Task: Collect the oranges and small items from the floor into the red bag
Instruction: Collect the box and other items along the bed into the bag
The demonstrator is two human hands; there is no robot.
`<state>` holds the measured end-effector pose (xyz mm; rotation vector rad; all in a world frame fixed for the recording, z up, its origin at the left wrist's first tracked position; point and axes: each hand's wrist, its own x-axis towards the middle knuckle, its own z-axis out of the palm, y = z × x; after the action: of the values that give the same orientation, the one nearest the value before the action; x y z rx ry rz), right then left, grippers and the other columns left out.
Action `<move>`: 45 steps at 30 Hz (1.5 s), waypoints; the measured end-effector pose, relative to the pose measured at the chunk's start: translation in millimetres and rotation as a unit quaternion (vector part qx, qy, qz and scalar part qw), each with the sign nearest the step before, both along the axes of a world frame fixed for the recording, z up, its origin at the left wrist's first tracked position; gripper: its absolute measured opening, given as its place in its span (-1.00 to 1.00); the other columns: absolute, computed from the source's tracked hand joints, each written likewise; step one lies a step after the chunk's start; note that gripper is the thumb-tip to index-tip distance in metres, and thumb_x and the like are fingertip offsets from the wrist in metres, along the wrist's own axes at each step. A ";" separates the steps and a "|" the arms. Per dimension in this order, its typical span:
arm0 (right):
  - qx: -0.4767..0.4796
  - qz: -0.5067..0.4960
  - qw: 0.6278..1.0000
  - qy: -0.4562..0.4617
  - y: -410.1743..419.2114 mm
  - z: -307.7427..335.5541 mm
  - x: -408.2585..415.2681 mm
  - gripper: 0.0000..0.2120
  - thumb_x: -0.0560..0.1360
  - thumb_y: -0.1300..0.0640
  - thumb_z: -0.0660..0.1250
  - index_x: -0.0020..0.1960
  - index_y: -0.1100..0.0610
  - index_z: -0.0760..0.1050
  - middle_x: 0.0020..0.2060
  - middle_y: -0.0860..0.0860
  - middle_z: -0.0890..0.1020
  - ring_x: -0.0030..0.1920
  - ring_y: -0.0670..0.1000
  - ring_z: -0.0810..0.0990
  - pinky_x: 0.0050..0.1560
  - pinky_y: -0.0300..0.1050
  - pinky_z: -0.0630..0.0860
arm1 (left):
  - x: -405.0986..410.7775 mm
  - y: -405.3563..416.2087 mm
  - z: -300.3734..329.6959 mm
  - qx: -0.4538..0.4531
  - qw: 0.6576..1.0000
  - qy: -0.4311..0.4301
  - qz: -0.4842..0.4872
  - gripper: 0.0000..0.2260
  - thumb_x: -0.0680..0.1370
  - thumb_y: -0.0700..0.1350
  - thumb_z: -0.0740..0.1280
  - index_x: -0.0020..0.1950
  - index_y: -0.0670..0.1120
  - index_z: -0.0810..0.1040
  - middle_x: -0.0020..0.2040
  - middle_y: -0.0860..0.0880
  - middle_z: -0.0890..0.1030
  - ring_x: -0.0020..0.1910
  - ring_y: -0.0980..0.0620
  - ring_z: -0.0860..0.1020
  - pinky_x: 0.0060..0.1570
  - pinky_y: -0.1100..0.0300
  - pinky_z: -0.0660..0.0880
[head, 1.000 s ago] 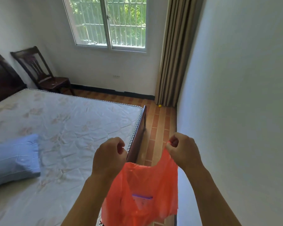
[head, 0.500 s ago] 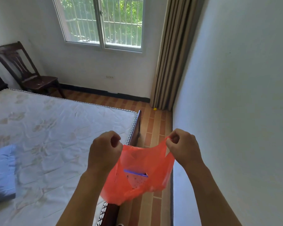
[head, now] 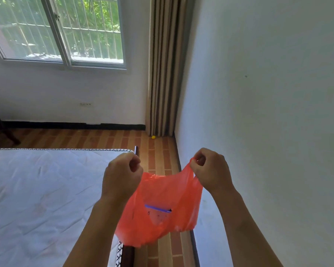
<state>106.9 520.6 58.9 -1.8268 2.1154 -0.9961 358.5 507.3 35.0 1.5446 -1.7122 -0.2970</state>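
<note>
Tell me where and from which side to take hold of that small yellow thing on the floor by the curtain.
The small yellow thing looks round and lies on the floor at the curtain's foot, near the wall corner. Probably best to come from above and the open bed side, fingertips round its widest part. Both the left hand and the right hand hold the red bag, so one must let go.

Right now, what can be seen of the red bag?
The red bag is thin, translucent orange-red plastic, crinkled and hanging in the air over the strip of brick-patterned floor between bed and wall. The left hand and right hand each pinch one side of its top, pulling the mouth open. Through the film show a purple strip and a pale printed item, unclear which.
</note>
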 end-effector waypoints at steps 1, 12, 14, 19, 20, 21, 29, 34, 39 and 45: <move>0.003 -0.005 1.000 -0.001 -9.7 -0.1 -1.4 -0.87 0.48 0.09 0.43 -0.22 -0.02 0.55 -0.42 -0.12 0.59 -0.34 -0.09 0.59 -0.24 -0.13 0.55 | -2.4 -11.8 -1.1 -0.001 1.000 0.001 -0.006 -0.87 0.44 -0.27 0.47 -0.12 -0.05 0.64 -0.24 0.08 0.63 -0.27 0.12 0.58 -0.24 0.30 0.49; 0.008 -0.015 1.000 -0.013 -155.1 -28.2 -34.4 -0.88 0.50 0.12 0.43 -0.19 -0.01 0.56 -0.38 -0.17 0.60 -0.31 -0.12 0.60 -0.18 -0.06 0.62 | -30.5 -165.1 -28.6 0.021 1.000 0.009 -0.017 -0.85 0.42 -0.28 0.46 -0.15 -0.02 0.63 -0.25 0.14 0.61 -0.26 0.15 0.58 -0.23 0.22 0.54; 0.012 -0.013 1.000 -0.018 -188.5 -27.5 -45.0 -0.88 0.50 0.12 0.43 -0.19 -0.02 0.56 -0.37 -0.18 0.60 -0.31 -0.11 0.61 -0.17 -0.04 0.63 | -40.1 -195.9 -25.2 0.025 1.000 0.008 -0.016 -0.83 0.42 -0.28 0.46 -0.16 -0.01 0.62 -0.26 0.15 0.60 -0.25 0.14 0.57 -0.24 0.21 0.54; 0.004 0.002 1.000 -0.030 -269.2 -19.8 -70.9 -0.87 0.50 0.11 0.44 -0.20 -0.01 0.55 -0.39 -0.16 0.60 -0.32 -0.11 0.60 -0.19 -0.03 0.64 | -60.6 -274.6 -13.2 0.008 1.000 0.004 -0.014 -0.83 0.45 -0.28 0.46 -0.18 -0.01 0.61 -0.28 0.13 0.60 -0.27 0.13 0.58 -0.27 0.16 0.59; 0.001 0.007 1.000 -0.030 -284.2 -18.7 -74.6 -0.87 0.51 0.11 0.44 -0.20 -0.01 0.55 -0.39 -0.16 0.60 -0.32 -0.11 0.60 -0.19 -0.03 0.64 | -62.8 -287.9 -12.4 0.004 1.000 0.005 -0.010 -0.83 0.45 -0.28 0.46 -0.18 -0.01 0.61 -0.27 0.13 0.60 -0.26 0.13 0.59 -0.25 0.13 0.61; 0.000 0.010 1.000 -0.029 -298.4 -18.1 -77.8 -0.87 0.50 0.12 0.44 -0.21 0.00 0.55 -0.39 -0.16 0.60 -0.32 -0.11 0.60 -0.19 -0.02 0.64 | -64.4 -299.9 -12.4 0.002 1.000 0.006 -0.004 -0.83 0.45 -0.28 0.47 -0.18 -0.01 0.62 -0.27 0.14 0.60 -0.26 0.13 0.60 -0.24 0.14 0.61; -0.027 0.024 0.998 -0.055 -393.9 -13.0 -87.7 -0.88 0.49 0.12 0.45 -0.20 -0.02 0.56 -0.37 -0.18 0.62 -0.31 -0.11 0.62 -0.20 -0.02 0.65 | -74.4 -383.0 -2.7 -0.011 1.000 0.007 0.017 -0.83 0.43 -0.28 0.49 -0.18 -0.01 0.63 -0.27 0.15 0.61 -0.26 0.16 0.59 -0.24 0.24 0.55; -0.025 0.020 0.998 -0.047 -457.1 -17.0 -86.6 -0.88 0.48 0.12 0.43 -0.21 -0.02 0.55 -0.38 -0.16 0.62 -0.31 -0.10 0.62 -0.20 -0.02 0.63 | -74.2 -453.5 -16.5 -0.003 1.000 0.023 0.015 -0.82 0.42 -0.28 0.49 -0.19 0.01 0.63 -0.27 0.16 0.61 -0.27 0.14 0.60 -0.23 0.09 0.61; -0.012 0.002 0.999 -0.043 -531.1 -18.0 -83.2 -0.87 0.46 0.12 0.43 -0.24 -0.02 0.54 -0.41 -0.16 0.61 -0.32 -0.09 0.61 -0.21 -0.01 0.62 | -69.0 -537.5 -23.1 0.001 0.999 0.045 0.008 -0.82 0.41 -0.26 0.47 -0.19 0.04 0.62 -0.29 0.16 0.61 -0.28 0.15 0.59 -0.23 0.13 0.57; 0.019 -0.013 1.000 -0.021 -626.8 -14.2 -69.4 -0.87 0.46 0.11 0.42 -0.24 0.00 0.53 -0.42 -0.14 0.60 -0.34 -0.08 0.60 -0.22 0.00 0.62 | -53.4 -639.9 -30.8 0.034 0.997 0.068 0.005 -0.84 0.41 -0.23 0.46 -0.18 0.05 0.62 -0.28 0.15 0.62 -0.26 0.14 0.59 -0.21 0.10 0.57</move>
<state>37.5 -106.2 44.8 -1.7496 2.1239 -0.9843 305.1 -132.6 4.2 1.5449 -1.6036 -0.4496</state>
